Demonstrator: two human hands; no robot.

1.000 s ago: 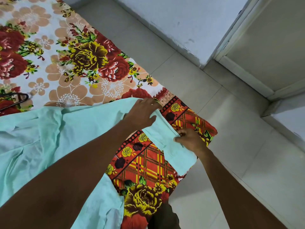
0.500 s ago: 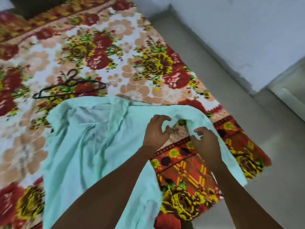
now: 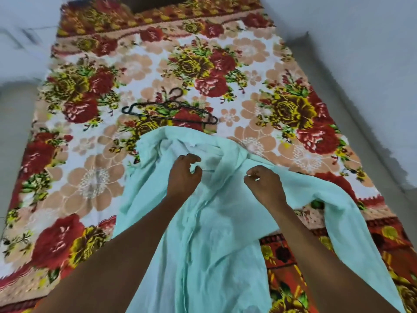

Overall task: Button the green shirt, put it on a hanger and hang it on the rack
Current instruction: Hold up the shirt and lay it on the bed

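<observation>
The pale green shirt lies crumpled on the floral bedspread, collar end away from me, one sleeve trailing to the right. My left hand sits near the collar with its fingers curled into the fabric. My right hand is just to its right and pinches a fold of the front panel. A black plastic hanger lies flat on the bed just beyond the collar, apart from the shirt and both hands. No rack shows in this view.
The bedspread has red and yellow flowers and covers the bed. A pale wall runs along the right side. A grey floor strip lies on the left.
The view swung from the bed's corner to its middle, bringing the whole hanger into sight. Both hands moved along the shirt from its hem edge up to the collar area.
</observation>
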